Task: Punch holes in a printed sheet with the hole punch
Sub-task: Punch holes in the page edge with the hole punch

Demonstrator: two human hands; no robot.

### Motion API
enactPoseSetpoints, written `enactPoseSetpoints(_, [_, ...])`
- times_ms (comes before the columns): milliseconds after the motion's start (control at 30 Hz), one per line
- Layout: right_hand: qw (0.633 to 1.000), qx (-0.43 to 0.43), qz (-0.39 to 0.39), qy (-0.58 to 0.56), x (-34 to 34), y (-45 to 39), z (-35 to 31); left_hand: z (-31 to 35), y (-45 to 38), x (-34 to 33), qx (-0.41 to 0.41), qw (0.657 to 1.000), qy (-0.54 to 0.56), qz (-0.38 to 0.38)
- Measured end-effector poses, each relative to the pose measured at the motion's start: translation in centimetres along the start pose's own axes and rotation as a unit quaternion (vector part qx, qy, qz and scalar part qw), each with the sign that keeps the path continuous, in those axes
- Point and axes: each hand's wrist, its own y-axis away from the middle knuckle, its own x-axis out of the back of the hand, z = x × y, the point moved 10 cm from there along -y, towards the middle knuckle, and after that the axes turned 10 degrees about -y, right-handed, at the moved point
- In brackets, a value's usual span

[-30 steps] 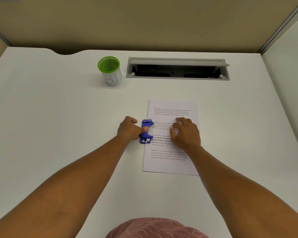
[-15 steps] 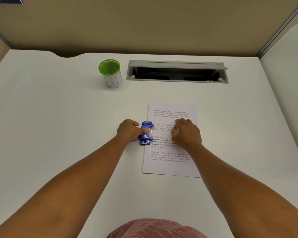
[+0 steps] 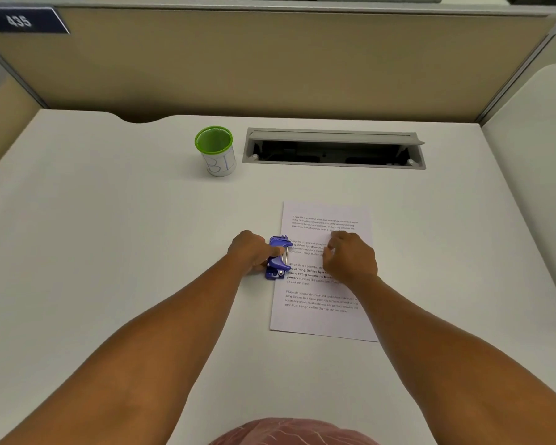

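Hole punch [image 3: 278, 257]: blue, small, set on the left long edge of the printed sheet [image 3: 325, 293], about midway along that edge, its mouth over the margin. A metal bar runs along its paper-facing side.

Printed sheet: white, four blocks of black text, one partly bold; lying flat on the white desk [image 3: 109, 252], slightly right of centre, long sides running away from the person.

Left hand [image 3: 252, 252]: curled closed around the punch from the left, thumb lying across the top of the blue lever. Whether the lever is pressed fully down cannot be told.

Right hand [image 3: 349, 256]: fingers bent, resting knuckles-up on the middle of the sheet, just beside the punch; grasps nothing.

Cup [image 3: 217, 152]: green rim and inside, white wall with blue marking, upright, well behind the sheet to the left.

Cable hatch [image 3: 334, 149]: grey, lid open, recessed in the desk, right of the cup.

Partition [image 3: 270, 65]: beige, behind the desk, bearing a dark plate [image 3: 21, 21] numbered 435.
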Motion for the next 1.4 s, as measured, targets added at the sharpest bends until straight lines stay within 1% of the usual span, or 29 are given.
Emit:
enactPoseSetpoints(100, [1.000,-0.006,0.004,-0.020,0.6,0.5,0.1,-0.1,0.2,0.4,-0.006,0.999,-0.034,0.023])
enactPoseSetpoints(233, [0.999,-0.017,0.017,-0.031,1.5,1.3,0.8,-0.6,1.3,0.7,-0.002,0.999,0.000,0.033])
enactPoseSetpoints(367, [0.998,-0.044,0.027,-0.036,2.1,2.6,2.1,-1.5,2.8,0.7,0.009,0.999,0.000,0.037])
enactPoseSetpoints(467, [0.996,-0.075,0.026,-0.044,2.1,3.8,3.3,-2.3,3.9,0.4,0.021,0.998,-0.040,0.033])
enactPoseSetpoints(567, [0.994,-0.098,0.018,-0.048,2.0,5.2,4.4,-3.2,4.7,-0.5,0.034,0.998,-0.056,0.026])
enactPoseSetpoints(833, [0.994,-0.098,-0.021,-0.034,0.9,8.2,5.2,-4.3,6.5,-2.6,0.009,0.996,-0.056,0.067])
enactPoseSetpoints(1067, [0.995,-0.091,-0.036,-0.014,0.2,9.2,5.8,-4.6,7.6,-3.2,0.015,0.994,-0.052,0.097])
enactPoseSetpoints(1267, [0.995,-0.092,-0.044,-0.015,0.1,9.5,6.6,-4.2,8.0,-4.3,0.010,0.994,-0.058,0.092])
enactPoseSetpoints(1400, [0.994,-0.093,-0.047,-0.010,0.2,9.7,7.0,-4.1,7.9,-5.2,0.006,0.996,-0.029,0.080])
